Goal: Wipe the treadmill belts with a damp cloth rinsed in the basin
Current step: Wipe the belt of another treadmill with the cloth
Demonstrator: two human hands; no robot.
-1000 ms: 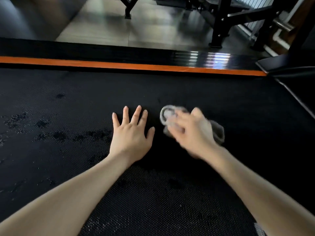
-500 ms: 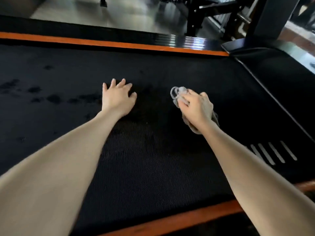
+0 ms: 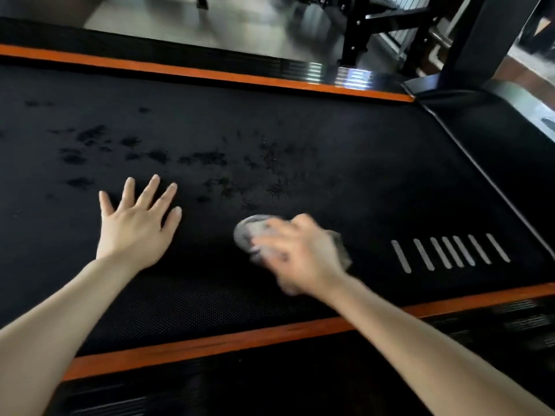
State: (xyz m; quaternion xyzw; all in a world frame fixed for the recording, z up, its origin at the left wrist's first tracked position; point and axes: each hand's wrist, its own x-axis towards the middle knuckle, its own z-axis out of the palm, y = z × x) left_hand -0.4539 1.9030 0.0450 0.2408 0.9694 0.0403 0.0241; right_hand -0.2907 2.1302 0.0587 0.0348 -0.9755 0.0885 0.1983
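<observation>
Head view gives the right hand (image 3: 300, 253) smeared by blur, so its single fingers are hard to separate. Most of the grey crumpled cloth (image 3: 246, 232) is hidden under this hand; only a rounded fold shows beyond the fingertips, and a small part beside the wrist. Both forearms are cut off by the lower edge.

The grip of the right hand is closed on the cloth, with the fingers bent over it. The cloth is pressed on the black textured treadmill belt (image 3: 330, 163), in its near half, right of the middle. The left hand (image 3: 136, 226) lies flat on the belt, palm down, fingers straight and spread, holding nothing, well apart from the cloth.

Darker patches (image 3: 90, 136) are scattered on the belt beyond both hands and to the left. A row of slanted grey stripes (image 3: 444, 253) is on the belt, right of the cloth. One orange side strip (image 3: 210, 345) runs along the near edge, another along the far edge. Behind the far one stand a black metal frame (image 3: 357, 34) and a dark upright post (image 3: 480, 34).
</observation>
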